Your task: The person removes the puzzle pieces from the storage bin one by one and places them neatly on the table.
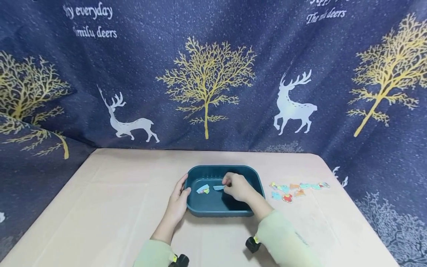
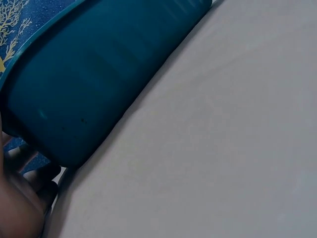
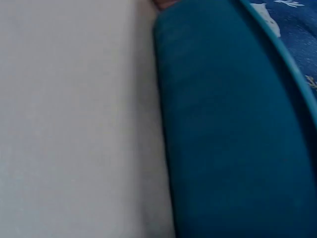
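A dark teal rectangular basin (image 1: 220,214) stands on the table in the head view. My left hand (image 1: 178,202) grips its left end, thumb over the rim and fingers along the outside wall. In the left wrist view those fingers (image 2: 43,176) show beside the basin's lower corner. Over the inside of the basin, my right hand (image 1: 239,188) pinches a light blue flat piece (image 1: 218,188) between thumb and fingers. Left of it, a light blue and yellow piece (image 1: 202,189) lies on the basin floor. The right wrist view shows only the basin's outer wall (image 3: 233,124), not the right hand.
Several small colourful flat cutouts lie on the table right of the basin, among them a red one (image 1: 287,198) and an orange one (image 1: 299,193). A pale cloth covers the table (image 1: 110,207). Behind it hangs a blue curtain (image 1: 133,66) printed with deer and trees.
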`<state>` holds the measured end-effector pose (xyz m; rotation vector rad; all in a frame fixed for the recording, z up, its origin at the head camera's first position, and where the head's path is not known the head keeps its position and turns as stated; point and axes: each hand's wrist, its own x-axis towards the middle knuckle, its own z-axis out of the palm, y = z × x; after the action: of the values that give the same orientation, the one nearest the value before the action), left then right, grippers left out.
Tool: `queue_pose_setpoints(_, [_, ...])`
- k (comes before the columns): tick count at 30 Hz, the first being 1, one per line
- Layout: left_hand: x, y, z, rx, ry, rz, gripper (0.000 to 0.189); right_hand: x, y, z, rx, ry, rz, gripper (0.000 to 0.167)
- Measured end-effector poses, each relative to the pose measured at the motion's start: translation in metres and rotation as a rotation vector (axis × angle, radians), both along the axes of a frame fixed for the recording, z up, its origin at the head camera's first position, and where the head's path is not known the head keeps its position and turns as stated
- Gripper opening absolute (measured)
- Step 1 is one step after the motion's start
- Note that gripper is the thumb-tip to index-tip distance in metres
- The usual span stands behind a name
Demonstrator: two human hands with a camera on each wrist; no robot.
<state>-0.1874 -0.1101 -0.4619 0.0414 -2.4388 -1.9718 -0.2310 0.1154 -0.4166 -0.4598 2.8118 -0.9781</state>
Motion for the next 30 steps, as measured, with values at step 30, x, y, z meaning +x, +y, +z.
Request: queue_pose_setpoints(30, [0.002, 0.001, 0.003, -0.003, -0.012, -0.004, 0.05, 0.028, 0.13, 0.013, -0.704, -0.036, -0.341, 0.012])
